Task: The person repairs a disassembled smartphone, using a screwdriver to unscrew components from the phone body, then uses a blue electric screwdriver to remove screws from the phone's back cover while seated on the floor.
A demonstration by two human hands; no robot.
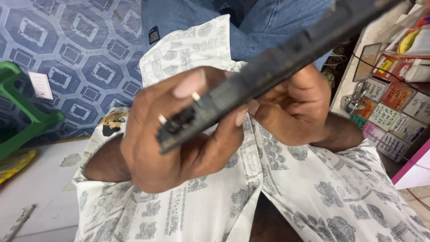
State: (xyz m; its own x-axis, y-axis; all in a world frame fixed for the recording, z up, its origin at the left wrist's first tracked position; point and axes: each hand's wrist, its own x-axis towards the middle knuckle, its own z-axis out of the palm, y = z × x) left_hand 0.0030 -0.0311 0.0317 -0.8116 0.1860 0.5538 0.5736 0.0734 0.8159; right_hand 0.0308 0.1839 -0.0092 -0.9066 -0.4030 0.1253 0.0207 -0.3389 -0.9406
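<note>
— Where is the piece right now?

— I see it up close to the camera, off any surface, held over my lap in front of the patterned white shirt (313, 188). It is a long, thin, dark slab (268, 67), edge-on to me, running from low left up toward the top right corner of the view. My left hand (179, 130) is clamped on its lower end, thumb on top and fingers under. My right hand (295, 107) is curled closed behind the middle of it.

— How do I expect it to handle?

— Stiff, I judge: it stays straight along its length with only two holds. It looks light enough for fingertips. The edge seems dusty and matt, so not slippery. The lower end carries a small dark fitting with metal tabs (179, 121); that part looks delicate, so I would keep my thumb off it.

— Best hold?

— On the plain long edges, near the middle, both hands apart. The counter (354, 67) with coloured packets (394, 96) sits at the right.
</note>
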